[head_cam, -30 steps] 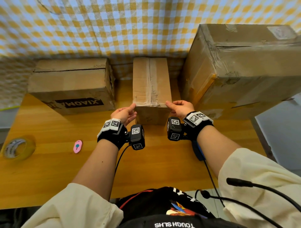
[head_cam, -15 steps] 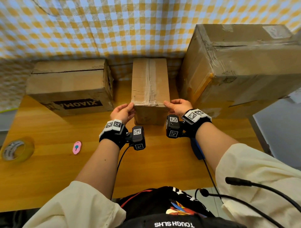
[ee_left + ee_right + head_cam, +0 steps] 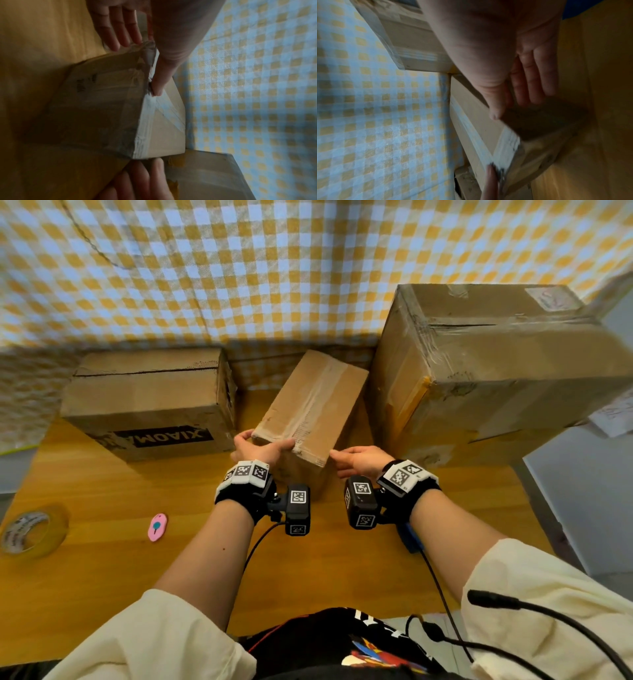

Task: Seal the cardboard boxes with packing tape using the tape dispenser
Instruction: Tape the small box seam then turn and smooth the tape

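Note:
A narrow cardboard box [image 3: 308,409] [image 3: 96,108] [image 3: 539,119] with clear tape along its top lies askew on the wooden table [image 3: 102,583], its far end pointing right. My left hand [image 3: 260,448] [image 3: 161,70] grips its near left corner, thumb on top, fingers [image 3: 120,29] down the side. My right hand [image 3: 359,460] [image 3: 498,75] touches the near right corner with straight fingers, thumb tip at the top edge. A tape roll [image 3: 32,530] lies at the far left.
A box printed XIAOMI [image 3: 150,402] stands to the left and a large taped box [image 3: 496,371] to the right. A pink tag [image 3: 157,527] lies on the table. A blue object [image 3: 409,537] is partly hidden under my right wrist. A checked cloth hangs behind.
The narrow box has swung from straight to slanted, near end left and far end right. My left thumb has come further over its top; my right hand has loosened at the corner.

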